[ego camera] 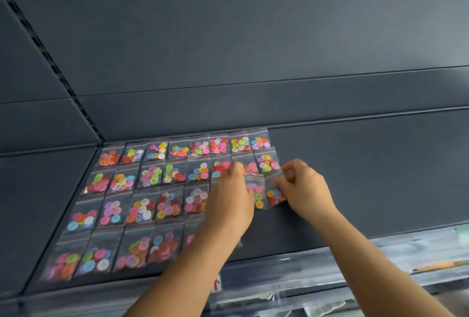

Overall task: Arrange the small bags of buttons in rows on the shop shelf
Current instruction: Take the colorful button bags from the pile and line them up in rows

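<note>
Item: dark grey shop shelf [355, 177], running across the middle of the frame, with a grey back panel [253, 37] filling the upper part. Stock: small clear bags of buttons [142, 190], mixed colours, laid flat in four rows over the left and centre of the shelf, the rows touching or slightly overlapping one another. At centre frame we place our left hand [231, 200] palm down over the right end of the third row, fingers straight and pressing on the bags beneath it, gripping nothing that we can see. Just right of it lies one bag with pink and green buttons [257, 193], its edge against our left hand. Our right hand [304, 190], right of centre, pinches a further bag with orange and yellow buttons [275, 193] by its right edge, fingers curled on the plastic; this bag sits beside the pink and green one. Lower right of the frame: blurred clear packets [330, 278] on a lower level.
</note>
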The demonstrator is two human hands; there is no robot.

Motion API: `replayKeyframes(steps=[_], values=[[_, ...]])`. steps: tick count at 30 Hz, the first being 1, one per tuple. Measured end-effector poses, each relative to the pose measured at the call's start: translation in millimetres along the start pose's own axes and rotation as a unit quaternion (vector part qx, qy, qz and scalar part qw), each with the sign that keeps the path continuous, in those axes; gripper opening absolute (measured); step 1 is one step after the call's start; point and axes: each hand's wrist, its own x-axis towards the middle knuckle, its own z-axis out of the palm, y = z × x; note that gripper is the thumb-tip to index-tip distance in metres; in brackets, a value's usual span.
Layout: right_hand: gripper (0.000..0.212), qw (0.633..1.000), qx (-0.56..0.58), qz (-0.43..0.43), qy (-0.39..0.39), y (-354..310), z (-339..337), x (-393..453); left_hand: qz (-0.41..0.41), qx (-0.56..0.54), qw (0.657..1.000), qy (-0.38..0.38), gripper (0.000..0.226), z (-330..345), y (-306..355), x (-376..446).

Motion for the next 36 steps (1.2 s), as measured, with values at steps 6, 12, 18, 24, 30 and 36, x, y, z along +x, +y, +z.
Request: replayKeyframes(steps=[6, 12, 18, 24, 30, 36], values=[[0.029, 0.985, -0.073, -0.152, -0.04, 6, -11, -7, 0.146, 0.085, 0.986, 0.012, 0.038, 3, -3, -4], [0.016, 0.966, -0.12, -0.211, -0.088, 8, -10, -9, 0.164, 0.103, 0.98, -0.052, 0.032, 7, -5, -5], [0.018, 0.972, -0.123, -0.188, -0.063, 5, -7, -9, 0.152, 0.112, 0.981, -0.043, 0.03, 8, -5, -3], [0.021, 0.97, -0.133, -0.192, -0.061, 5, -8, -10, 0.142, 0.119, 0.981, -0.055, 0.026, 8, -5, -2], [0.029, 0.962, -0.149, -0.218, -0.061, -5, -9, -13, 0.138, 0.112, 0.984, -0.025, 0.04, -1, -6, -7], [0.05, 0.941, -0.159, -0.291, -0.061, -43, 3, -24, 0.115, 0.125, 0.985, 0.041, 0.053, -33, -30, -23]])
